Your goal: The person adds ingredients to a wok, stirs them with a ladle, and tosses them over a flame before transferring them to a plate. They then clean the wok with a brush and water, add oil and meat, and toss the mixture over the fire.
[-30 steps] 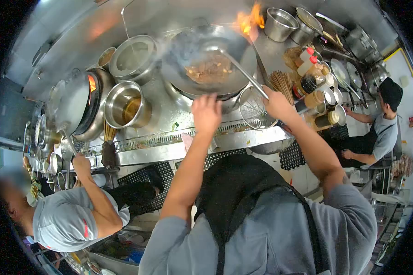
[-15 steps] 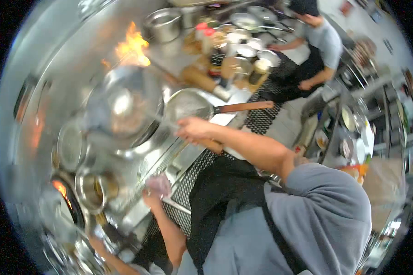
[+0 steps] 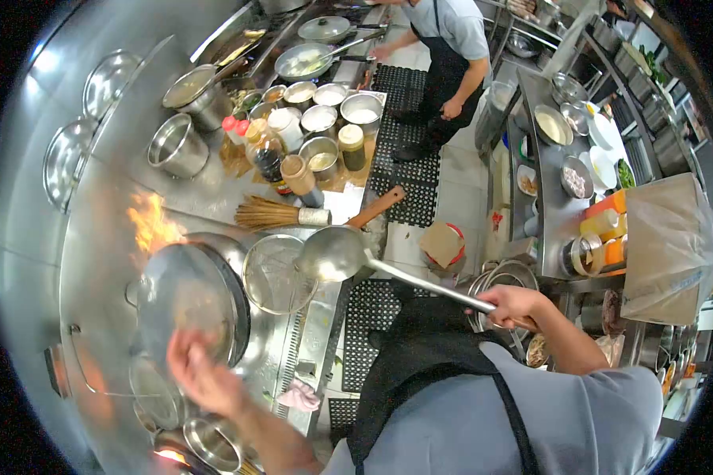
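Observation:
My right hand (image 3: 509, 307) grips the end of a long metal-handled ladle (image 3: 337, 255). The ladle's bowl hangs over a mesh strainer (image 3: 276, 279), whose wooden handle sticks out past the counter edge. To the left, my left hand (image 3: 202, 372) is raised near the front of a wok (image 3: 242, 297), smeared by motion, with its fingers apart and nothing visible in them. The wok's contents are blurred, and flame (image 3: 152, 223) rises behind it. A pink cloth (image 3: 299, 396) lies at the counter's front edge, apart from both hands.
A bamboo brush (image 3: 273, 214), sauce bottles (image 3: 265, 154) and several metal containers (image 3: 321, 119) stand beyond the wok. Metal pots (image 3: 212, 443) sit at the near left. A co-worker (image 3: 455, 55) stands further along the stove. A shelf with bowls (image 3: 553, 125) is on the right.
The ladle has moved away from the wok to the right with my right hand. My left hand has let go of the pink cloth and risen beside the wok. The view has turned.

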`<control>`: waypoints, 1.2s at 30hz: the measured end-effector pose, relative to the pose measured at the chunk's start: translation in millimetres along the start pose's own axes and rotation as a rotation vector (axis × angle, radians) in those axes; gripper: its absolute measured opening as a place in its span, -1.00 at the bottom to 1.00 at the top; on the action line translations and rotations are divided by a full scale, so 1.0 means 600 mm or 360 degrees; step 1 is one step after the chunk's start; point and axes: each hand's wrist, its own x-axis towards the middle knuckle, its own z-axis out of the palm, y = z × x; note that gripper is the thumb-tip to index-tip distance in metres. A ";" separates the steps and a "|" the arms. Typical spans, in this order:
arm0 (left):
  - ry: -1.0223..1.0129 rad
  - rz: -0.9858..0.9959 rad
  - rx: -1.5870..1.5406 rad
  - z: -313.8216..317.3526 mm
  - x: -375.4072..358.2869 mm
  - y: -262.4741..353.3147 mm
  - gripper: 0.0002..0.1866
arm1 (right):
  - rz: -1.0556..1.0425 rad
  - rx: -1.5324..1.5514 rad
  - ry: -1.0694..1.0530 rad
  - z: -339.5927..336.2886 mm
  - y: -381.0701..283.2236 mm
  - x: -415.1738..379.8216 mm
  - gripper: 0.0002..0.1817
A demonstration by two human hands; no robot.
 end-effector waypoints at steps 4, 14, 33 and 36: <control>-0.0873 -0.0218 -0.0156 0.352 0.081 0.010 -0.56 | -0.0022 0.0365 0.0314 -0.031 0.073 -0.084 -0.43; -0.1899 0.0285 0.1689 1.033 0.206 -0.482 -0.65 | -0.0180 0.1230 0.0908 -0.106 0.121 -0.013 -0.55; -0.2113 0.0093 0.2069 1.102 0.188 -0.655 -0.72 | -0.0241 0.1027 0.0733 -0.272 0.062 0.172 -0.70; -0.2020 0.0133 0.2076 1.101 0.190 -0.692 -0.72 | -0.0250 0.1129 0.0684 -0.292 0.017 0.187 -0.66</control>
